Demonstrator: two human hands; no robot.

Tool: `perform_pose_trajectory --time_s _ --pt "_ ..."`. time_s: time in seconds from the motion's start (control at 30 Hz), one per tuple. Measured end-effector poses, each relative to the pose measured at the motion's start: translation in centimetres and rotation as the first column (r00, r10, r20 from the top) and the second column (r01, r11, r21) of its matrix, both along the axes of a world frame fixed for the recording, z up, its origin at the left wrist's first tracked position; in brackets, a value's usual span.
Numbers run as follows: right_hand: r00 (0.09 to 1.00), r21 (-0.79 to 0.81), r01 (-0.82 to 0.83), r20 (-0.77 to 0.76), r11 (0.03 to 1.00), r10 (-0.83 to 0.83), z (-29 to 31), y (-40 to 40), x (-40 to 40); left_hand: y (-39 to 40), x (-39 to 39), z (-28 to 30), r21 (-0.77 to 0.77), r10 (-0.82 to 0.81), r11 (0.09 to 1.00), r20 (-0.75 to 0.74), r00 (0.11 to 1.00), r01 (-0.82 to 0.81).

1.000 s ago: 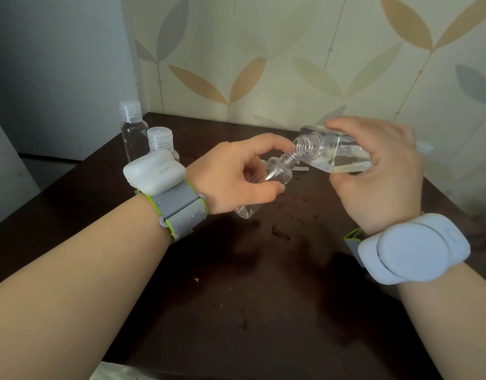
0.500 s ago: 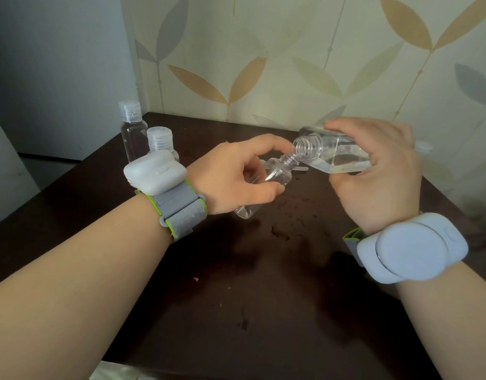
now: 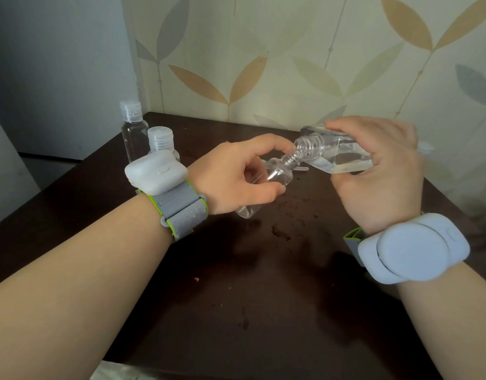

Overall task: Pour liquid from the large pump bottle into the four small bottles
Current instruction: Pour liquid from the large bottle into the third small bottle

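Note:
My right hand (image 3: 379,176) grips the large clear bottle (image 3: 343,154), tipped almost flat with its open threaded neck pointing left; clear liquid lies along its lower side. Its pump is off. My left hand (image 3: 236,174) holds a small uncapped clear bottle (image 3: 274,176), tilted with its mouth up to the right, right under the large bottle's neck. The small bottle's base shows below my palm. Two capped small bottles stand at the table's far left: a tall one (image 3: 133,133) and a shorter one (image 3: 161,139) partly behind my left wristband.
The dark wooden table (image 3: 263,311) has small wet spots near its middle. A leaf-patterned wall runs close behind it. A small white object (image 3: 425,148) peeks out behind my right hand. Both wrists carry bulky white devices on straps.
Both hands stay nearly still. The large bottle has tipped very slightly further and its neck sits a touch closer to the small bottle's mouth.

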State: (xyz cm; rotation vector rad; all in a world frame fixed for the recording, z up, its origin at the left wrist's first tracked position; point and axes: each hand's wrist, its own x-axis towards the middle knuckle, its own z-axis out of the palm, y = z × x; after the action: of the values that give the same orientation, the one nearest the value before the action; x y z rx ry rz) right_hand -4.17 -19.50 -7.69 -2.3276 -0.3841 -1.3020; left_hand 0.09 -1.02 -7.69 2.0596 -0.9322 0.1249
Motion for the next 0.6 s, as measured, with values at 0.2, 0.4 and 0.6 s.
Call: perform_pose_trajectory --time_s 0.2,0.4,0.6 --pt "1.000 -0.002 -0.015 0.015 1.000 0.015 0.20 -0.01 -0.03 0.05 -0.04 0.07 0.016 0.007 1.000 0.009 1.000 -0.007" --pt "1.000 -0.002 -0.010 0.011 1.000 0.010 0.33 0.03 -0.10 -0.01 -0.12 0.07 0.026 0.010 1.000 0.012 1.000 -0.011" --pt "1.000 -0.006 -0.006 0.001 1.000 0.006 0.31 0.03 -0.10 -0.02 -0.20 0.16 0.030 0.011 0.999 0.005 1.000 -0.011"
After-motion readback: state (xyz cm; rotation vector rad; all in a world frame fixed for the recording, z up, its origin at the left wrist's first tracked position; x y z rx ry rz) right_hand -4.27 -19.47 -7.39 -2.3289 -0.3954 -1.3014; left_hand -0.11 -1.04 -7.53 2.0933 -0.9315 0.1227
